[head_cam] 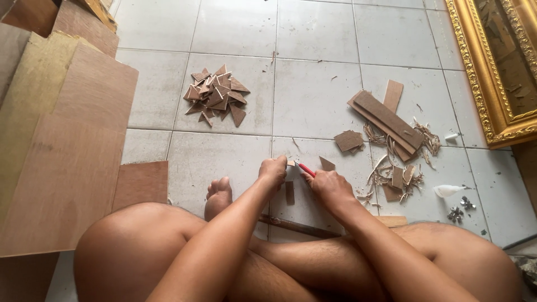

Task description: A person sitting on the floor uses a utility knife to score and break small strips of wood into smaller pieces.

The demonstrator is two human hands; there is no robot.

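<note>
A small wooden piece sits pinched in the fingertips of the left hand, low over the tiled floor in front of the person's crossed legs. The right hand is closed around 1 red-handled cutter, whose tip points at that piece; the 2 hands are near each other but not touching. Directly beneath them lies 1 narrow wooden strip flat on the tile, and 1 small triangular offcut lies just beside the cutter. Farther up the floor on the left is 1 heap of triangular wood pieces, too many and too overlapped to count. On the right are about 3 long flat wooden strips stacked at an angle, 1 squarish wood scrap near them, and a scatter of curled shavings. 1 white tube and a small cluster of metal bits lie at the right, loose on the tile. Large plywood sheets lean at the left, and 1 gilded frame stands at the upper right.
</note>
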